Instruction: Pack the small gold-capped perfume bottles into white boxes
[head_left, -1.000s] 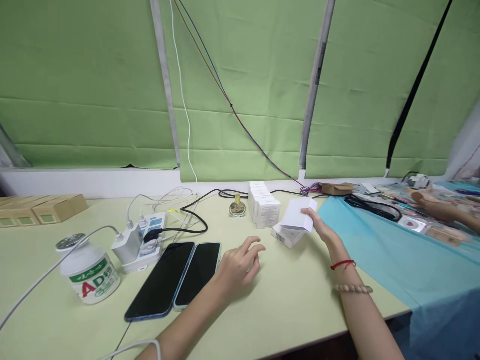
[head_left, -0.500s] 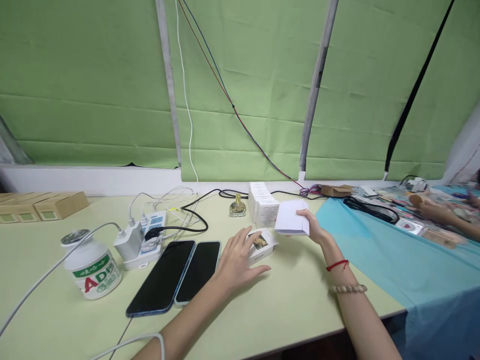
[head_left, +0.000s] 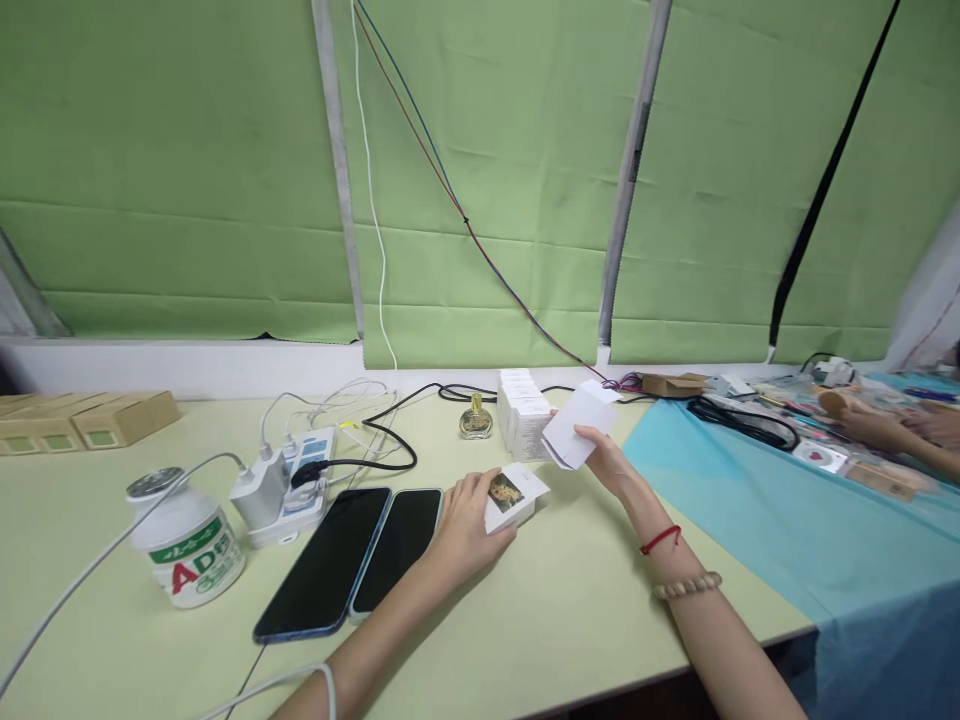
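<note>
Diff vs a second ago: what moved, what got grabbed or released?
The small white box moved left, out from under the white folded paper; the left hand, then holding nothing, now grips it. The right hand kept the paper, now tilted. Unmoved: glass bottle, row of white boxes, two phones.

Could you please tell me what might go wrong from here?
The white cable crossing the left forearm might snag. The folded white piece in the right hand could knock the nearby row of white boxes. The flap jutting from the box in the left hand might bend if pressed.
</note>
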